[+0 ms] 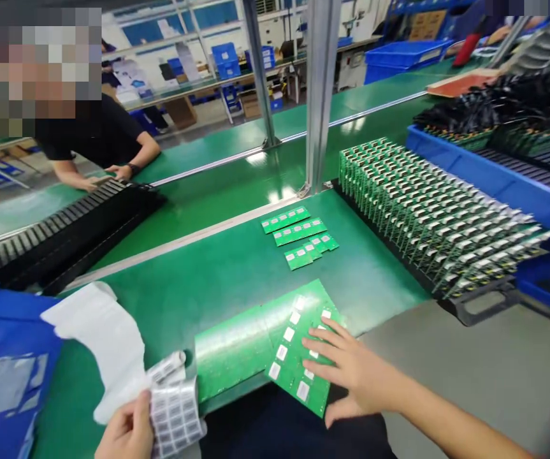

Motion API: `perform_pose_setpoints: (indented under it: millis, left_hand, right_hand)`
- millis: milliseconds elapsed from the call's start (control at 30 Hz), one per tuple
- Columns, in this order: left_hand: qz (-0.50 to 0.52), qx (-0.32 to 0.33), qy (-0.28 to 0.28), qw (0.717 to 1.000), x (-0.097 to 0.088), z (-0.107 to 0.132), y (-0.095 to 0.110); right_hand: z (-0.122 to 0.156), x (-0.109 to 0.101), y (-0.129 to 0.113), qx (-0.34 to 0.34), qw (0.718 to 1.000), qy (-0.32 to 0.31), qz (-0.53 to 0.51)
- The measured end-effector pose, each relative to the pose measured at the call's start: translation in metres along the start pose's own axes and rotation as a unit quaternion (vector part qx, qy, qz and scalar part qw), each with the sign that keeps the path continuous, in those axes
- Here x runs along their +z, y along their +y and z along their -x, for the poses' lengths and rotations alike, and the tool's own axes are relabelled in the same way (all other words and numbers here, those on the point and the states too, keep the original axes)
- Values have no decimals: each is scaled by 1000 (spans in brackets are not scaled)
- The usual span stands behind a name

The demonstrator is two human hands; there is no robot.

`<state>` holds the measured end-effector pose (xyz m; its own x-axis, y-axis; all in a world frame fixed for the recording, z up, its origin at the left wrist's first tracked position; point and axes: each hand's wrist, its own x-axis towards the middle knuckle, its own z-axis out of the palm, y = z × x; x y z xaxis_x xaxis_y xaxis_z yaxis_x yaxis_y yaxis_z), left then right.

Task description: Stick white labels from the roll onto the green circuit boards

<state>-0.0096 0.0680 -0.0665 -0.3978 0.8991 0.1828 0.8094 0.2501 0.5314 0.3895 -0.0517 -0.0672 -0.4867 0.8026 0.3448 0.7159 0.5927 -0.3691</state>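
Note:
My left hand (129, 428) pinches a sheet of printed labels (176, 411) at the lower left, its fingers closed on the edge. A white backing strip (107, 338) trails away from it across the bench. With fingers spread, my right hand (346, 363) lies over a green circuit board panel (287, 366) that bears two rows of white labels. This panel is angled past the bench's front edge and overlaps another green panel (231, 344) without visible labels. Beyond them lie several narrow labelled circuit board strips (298, 233).
On the right stands a black rack (475, 303) of upright circuit boards (427, 210), beside a blue bin (494, 169) holding black cables. A blue bin (7, 382) is at the left. Metal posts (320, 95) rise behind the bench. Across the line, a co-worker's hands (119, 172) touch another rack (78, 236).

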Motion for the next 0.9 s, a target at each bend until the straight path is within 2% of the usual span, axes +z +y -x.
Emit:
perform_pose_setpoints:
  millis: [133, 267, 333, 400, 500, 700, 800, 900]
  left_hand:
    - [0, 23, -1, 1000, 5, -2, -1]
    - [17, 43, -4, 999, 6, -1, -6]
    - [25, 47, -9, 999, 7, 0, -11]
    - [31, 53, -16, 998, 9, 1, -16]
    - [48, 60, -25, 997, 10, 2, -23]
    - [75, 76, -29, 994, 8, 5, -27]
    - [72, 83, -34, 993, 6, 5, -25]
    - [54, 82, -31, 995, 5, 2, -25]
  right_hand:
    - [-1, -1, -3, -5, 998, 10, 58]
    - [-1, 1, -1, -31, 990, 99, 96]
    - [-4, 1, 1, -19, 985, 139, 100]
    - [-10, 2, 1, 9, 982, 148, 114]
    - [-22, 7, -1, 44, 983, 114, 139]
    - [-44, 21, -9, 41, 987, 33, 149]
    - [-55, 11, -5, 52, 995, 19, 88]
    - [-64, -7, 6, 108, 993, -30, 42]
